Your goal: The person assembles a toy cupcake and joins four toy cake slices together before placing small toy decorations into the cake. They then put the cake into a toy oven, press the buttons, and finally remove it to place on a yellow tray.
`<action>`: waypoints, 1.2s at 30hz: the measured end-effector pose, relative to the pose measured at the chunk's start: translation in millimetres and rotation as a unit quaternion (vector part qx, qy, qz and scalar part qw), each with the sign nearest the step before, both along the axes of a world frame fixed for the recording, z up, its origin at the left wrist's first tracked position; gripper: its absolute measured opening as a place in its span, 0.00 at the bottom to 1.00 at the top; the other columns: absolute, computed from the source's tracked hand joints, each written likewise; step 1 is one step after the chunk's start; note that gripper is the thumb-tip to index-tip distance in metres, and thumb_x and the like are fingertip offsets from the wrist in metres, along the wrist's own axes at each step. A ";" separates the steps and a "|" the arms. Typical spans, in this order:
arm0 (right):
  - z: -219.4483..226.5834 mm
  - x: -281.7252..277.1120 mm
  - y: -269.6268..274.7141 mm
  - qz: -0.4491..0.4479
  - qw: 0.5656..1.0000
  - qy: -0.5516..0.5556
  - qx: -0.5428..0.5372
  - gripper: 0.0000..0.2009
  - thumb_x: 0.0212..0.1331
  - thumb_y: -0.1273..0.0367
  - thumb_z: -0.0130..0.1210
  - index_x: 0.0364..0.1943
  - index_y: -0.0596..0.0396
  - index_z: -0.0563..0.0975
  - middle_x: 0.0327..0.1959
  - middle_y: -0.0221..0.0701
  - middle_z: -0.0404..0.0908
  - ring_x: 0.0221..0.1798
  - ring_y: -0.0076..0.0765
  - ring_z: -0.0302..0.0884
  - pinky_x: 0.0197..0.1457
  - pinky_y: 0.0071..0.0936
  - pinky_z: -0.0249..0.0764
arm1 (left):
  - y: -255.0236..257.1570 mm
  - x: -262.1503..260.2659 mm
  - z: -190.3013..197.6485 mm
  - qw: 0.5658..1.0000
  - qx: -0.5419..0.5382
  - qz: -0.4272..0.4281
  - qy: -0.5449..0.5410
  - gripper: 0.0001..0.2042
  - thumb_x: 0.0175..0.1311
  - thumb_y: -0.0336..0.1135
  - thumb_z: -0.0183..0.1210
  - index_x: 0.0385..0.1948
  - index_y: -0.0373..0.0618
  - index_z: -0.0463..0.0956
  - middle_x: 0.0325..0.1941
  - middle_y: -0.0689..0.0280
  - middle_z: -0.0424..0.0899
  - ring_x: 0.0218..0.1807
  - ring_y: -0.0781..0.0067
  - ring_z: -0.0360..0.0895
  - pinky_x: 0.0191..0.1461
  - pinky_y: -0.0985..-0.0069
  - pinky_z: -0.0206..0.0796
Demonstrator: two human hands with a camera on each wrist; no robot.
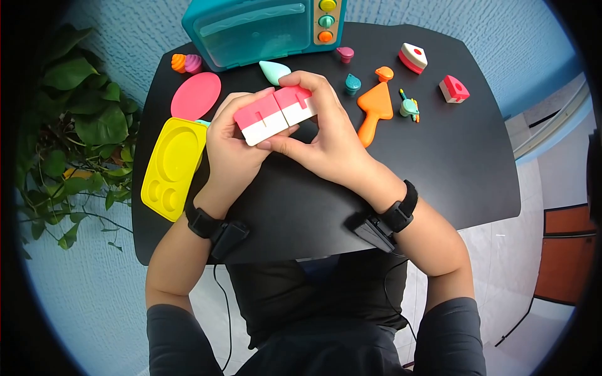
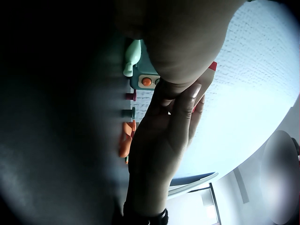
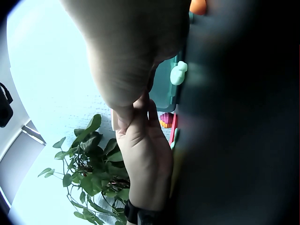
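The teal toy oven [image 1: 254, 31] stands at the table's [image 1: 439, 169] far edge, its door closed; what it may hold is hard to make out. The yellow tray [image 1: 174, 164], its round hollows bare, lies at the left, near the pink plate [image 1: 196, 95], also bare. Above the table's middle, the left hand [image 1: 235, 147] and right hand [image 1: 323, 135] together grip two pink-and-white blocks [image 1: 274, 114], side by side, fingers curled round them.
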State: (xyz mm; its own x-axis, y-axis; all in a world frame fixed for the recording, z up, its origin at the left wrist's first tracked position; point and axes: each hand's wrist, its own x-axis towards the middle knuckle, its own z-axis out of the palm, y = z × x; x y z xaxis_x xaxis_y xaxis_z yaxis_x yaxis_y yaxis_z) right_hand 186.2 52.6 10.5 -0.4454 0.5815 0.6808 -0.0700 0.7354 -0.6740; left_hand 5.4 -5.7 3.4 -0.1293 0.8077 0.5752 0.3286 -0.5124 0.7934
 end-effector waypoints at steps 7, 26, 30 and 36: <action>-1.9 -0.3 -0.2 0.005 0.999 -0.001 -0.033 0.42 0.54 0.68 0.81 0.71 0.53 0.67 0.65 0.44 0.73 0.68 0.53 0.76 0.69 0.43 0.76 | -0.4 1.2 0.2 1.000 -0.004 -0.004 -0.010 0.28 0.55 0.23 0.82 0.59 0.37 0.83 0.54 0.65 0.84 0.55 0.74 0.86 0.58 0.73 0.82; -1.5 1.4 -0.8 -0.006 0.999 -0.033 -0.012 0.46 0.55 0.64 0.83 0.75 0.54 0.64 0.69 0.39 0.73 0.71 0.41 0.77 0.73 0.37 0.74 | -2.6 2.5 1.9 1.000 -0.004 0.017 0.015 0.26 0.56 0.21 0.82 0.57 0.37 0.82 0.55 0.66 0.85 0.57 0.73 0.86 0.61 0.72 0.81; -1.0 1.3 -1.0 -0.009 0.999 -0.035 -0.008 0.46 0.55 0.65 0.83 0.75 0.54 0.64 0.69 0.39 0.73 0.70 0.39 0.77 0.73 0.36 0.76 | -2.5 2.2 1.8 1.000 -0.009 0.021 0.020 0.26 0.56 0.21 0.82 0.57 0.37 0.82 0.55 0.66 0.85 0.57 0.73 0.86 0.61 0.72 0.81; -1.4 0.4 -0.9 0.020 0.998 -0.008 -0.057 0.43 0.54 0.65 0.82 0.72 0.52 0.65 0.64 0.44 0.73 0.68 0.53 0.76 0.69 0.43 0.76 | -2.2 3.5 2.0 1.000 -0.002 0.015 0.001 0.27 0.55 0.25 0.83 0.58 0.39 0.84 0.53 0.65 0.86 0.54 0.74 0.87 0.57 0.74 0.81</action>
State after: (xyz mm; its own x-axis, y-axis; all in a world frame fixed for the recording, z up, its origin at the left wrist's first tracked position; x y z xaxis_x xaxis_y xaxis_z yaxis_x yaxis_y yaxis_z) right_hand 186.6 51.7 9.0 -0.4807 0.6365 0.6032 -0.0863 0.6502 -0.7548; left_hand 8.9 -7.9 5.5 -0.1525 0.8061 0.5717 0.3444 -0.4989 0.7953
